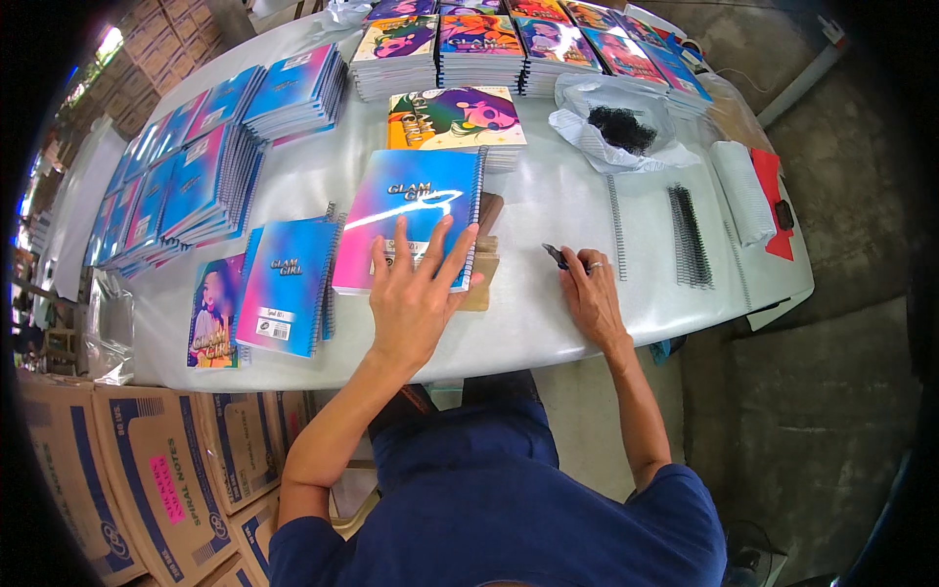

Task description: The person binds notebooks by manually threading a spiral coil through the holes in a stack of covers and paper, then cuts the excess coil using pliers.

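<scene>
My left hand (413,293) lies with its fingers spread over the lower cover of a blue and pink spiral notebook (421,210). The notebook's coil runs along its right edge, and wooden blocks (481,272) show beside and below it. My right hand (593,301) rests on the table to the right, closed around small dark pliers (556,256) whose jaws point up and left. Most of the tool is hidden by the fingers. Just right of that hand is a loose wire coil (616,227), and beyond it a bunch of black coils (691,237).
Notebook stacks stand at the left (201,181) and the back (479,49); a colourful-covered pile (455,122) sits behind the held-down notebook. More notebooks (284,284) lie at front left. A white bag (597,117) holds tangled black pieces. Cardboard boxes (147,470) are stacked below left.
</scene>
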`<state>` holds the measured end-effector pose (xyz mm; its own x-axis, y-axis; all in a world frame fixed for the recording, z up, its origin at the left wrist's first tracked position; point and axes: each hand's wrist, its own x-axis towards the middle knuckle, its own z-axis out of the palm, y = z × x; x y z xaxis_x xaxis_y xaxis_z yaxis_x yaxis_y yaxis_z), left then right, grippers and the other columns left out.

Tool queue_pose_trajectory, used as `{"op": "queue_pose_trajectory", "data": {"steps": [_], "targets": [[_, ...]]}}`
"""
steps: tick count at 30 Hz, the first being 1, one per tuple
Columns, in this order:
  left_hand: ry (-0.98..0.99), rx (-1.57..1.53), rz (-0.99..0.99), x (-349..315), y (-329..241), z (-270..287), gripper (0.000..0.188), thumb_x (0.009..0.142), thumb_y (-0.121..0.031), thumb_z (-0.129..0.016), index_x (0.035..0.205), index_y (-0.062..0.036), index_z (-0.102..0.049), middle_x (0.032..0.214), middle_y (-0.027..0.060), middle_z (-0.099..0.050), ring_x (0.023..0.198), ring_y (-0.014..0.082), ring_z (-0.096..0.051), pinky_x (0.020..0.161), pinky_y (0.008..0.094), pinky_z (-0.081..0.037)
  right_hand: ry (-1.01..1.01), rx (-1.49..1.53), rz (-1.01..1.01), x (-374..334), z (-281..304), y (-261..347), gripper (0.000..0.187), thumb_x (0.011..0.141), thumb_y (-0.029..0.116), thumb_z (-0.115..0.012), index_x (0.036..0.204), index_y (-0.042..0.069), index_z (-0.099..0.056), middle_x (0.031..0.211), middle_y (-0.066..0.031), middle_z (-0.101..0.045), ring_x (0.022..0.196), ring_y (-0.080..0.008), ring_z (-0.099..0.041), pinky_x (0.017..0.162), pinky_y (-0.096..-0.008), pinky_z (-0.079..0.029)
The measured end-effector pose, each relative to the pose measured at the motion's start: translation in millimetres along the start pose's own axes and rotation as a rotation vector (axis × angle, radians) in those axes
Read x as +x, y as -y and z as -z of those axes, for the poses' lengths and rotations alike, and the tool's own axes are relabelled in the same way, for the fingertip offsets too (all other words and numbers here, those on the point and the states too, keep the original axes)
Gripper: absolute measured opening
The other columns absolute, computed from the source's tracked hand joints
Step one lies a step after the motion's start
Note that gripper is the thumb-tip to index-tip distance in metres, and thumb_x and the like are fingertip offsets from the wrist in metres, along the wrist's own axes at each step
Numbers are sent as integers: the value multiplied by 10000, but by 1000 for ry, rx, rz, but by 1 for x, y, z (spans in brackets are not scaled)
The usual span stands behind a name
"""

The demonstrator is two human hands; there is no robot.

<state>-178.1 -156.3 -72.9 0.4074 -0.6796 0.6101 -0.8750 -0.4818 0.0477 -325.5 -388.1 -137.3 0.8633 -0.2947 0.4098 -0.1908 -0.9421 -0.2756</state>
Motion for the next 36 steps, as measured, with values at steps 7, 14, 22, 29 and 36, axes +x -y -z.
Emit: {"op": "queue_pose_trajectory", "data": {"steps": [7,14,22,29,36], "targets": [[35,-24,1,0,2,3,594,827,-287,-696,1379,-160,-520,1360,33,-565,1218,420,-495,976,552,-376,12,494,122,14,36,99,424,837,107,-672,1250,70,-582,1059,-159,-562,903,-311,-604,764,-395,-519],[20,-77,19,-3,6,7,645,768,-210,-738,1375,-167,-522,1365,7,-562,1245,394,-488,993,544,-371,444,823,12,25,45,95,322,921,132,-596,1234,57,-594,948,-137,-592,759,-218,-621,714,-348,-516],[-38,-574,343,8,89,42,649,804,-194,-730,1405,-159,-486,1362,41,-563,1232,332,-519,1031,480,-393,342,684,37,74,49,46,255,967,137,-541,1175,3,-604,968,-111,-610,825,-199,-609,735,-326,-496],[-124,-1386,370,-2,174,75,724,880,-475,-619,1355,52,-474,1373,107,-534,1287,298,-492,1061,401,-410,-109,224,193,98,-14,2,519,826,164,-738,1291,38,-547,1228,-180,-549,1112,-319,-551,928,-404,-451],[-277,-1924,151,-6,208,50,852,784,-610,-625,1439,-107,-416,1463,102,-437,1371,353,-368,1109,471,-354,213,1306,-13,142,-4,162,646,757,68,-776,1333,51,-484,1335,-114,-545,1265,-213,-495,992,-351,-430]]}}
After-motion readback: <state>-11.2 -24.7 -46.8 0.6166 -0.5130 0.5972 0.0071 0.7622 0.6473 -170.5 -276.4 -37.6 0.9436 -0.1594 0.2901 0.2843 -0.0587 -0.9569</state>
